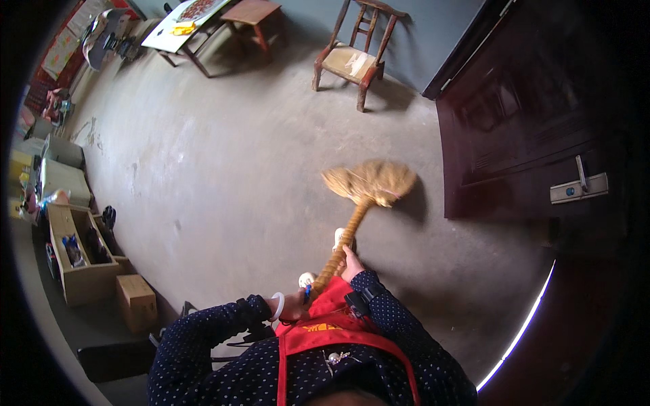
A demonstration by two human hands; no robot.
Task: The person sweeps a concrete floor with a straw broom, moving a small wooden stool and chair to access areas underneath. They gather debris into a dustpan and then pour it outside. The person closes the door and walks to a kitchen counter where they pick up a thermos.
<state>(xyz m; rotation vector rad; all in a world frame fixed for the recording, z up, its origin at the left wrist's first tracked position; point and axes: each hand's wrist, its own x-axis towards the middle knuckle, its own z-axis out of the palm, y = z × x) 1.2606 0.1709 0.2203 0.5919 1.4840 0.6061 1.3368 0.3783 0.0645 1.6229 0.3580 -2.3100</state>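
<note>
A straw broom [332, 266] slants across in front of me, its handle wrapped in bands and its fan-shaped head [373, 180] pointing away from my body. The bristles look blurred and cast a shadow on the concrete floor; whether they touch it, I cannot tell. My left hand [294, 306], with a white bangle at the wrist, grips the near end of the handle by a blue tie. Farther up the handle, my right hand [350, 265] is closed around it. Below the hands hangs my red apron [332, 299].
A worn wooden chair [350, 61] stands by the far wall. Beside a stool [251, 12] is a low table [167, 38] with a yellow item. At right is a dark door [497, 152]. Along the left are a wooden cabinet [86, 281] and a cardboard box [137, 302].
</note>
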